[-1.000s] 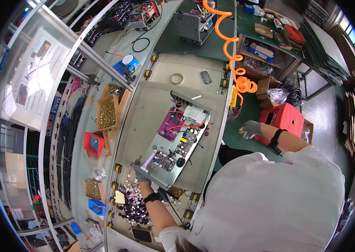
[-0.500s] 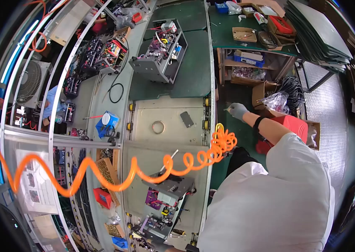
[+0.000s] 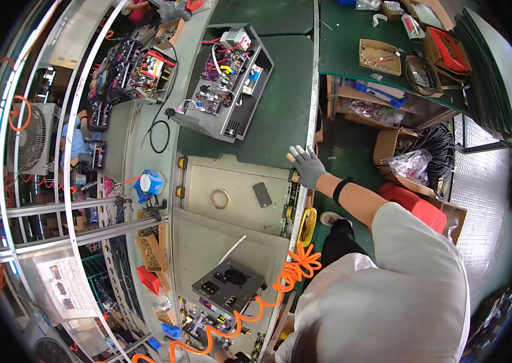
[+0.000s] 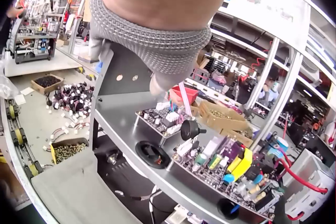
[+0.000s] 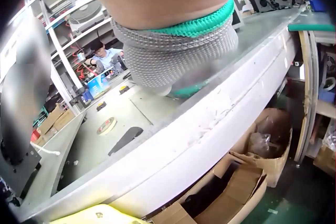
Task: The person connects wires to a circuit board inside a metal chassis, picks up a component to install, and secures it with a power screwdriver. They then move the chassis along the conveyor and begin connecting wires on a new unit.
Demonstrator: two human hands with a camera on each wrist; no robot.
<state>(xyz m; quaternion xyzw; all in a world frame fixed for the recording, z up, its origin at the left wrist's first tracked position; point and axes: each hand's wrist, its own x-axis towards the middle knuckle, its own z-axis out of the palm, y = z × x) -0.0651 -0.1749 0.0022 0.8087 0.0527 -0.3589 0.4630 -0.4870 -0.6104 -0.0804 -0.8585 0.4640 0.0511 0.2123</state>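
The gloved left hand, at the top of the wrist view, grips the upright end plate of a chassis that carries circuit boards; its fingers curl over the plate's edge. In the head view the chassis sits low and centre on the table. The right hand, fingers spread straight, rests on the table's edge, holding nothing, near a tape roll.

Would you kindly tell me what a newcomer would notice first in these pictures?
A coiled orange air hose snakes across the lower bench, over an open grey chassis packed with circuit boards. The gloved right hand rests on the conveyor edge, beside a tape roll.
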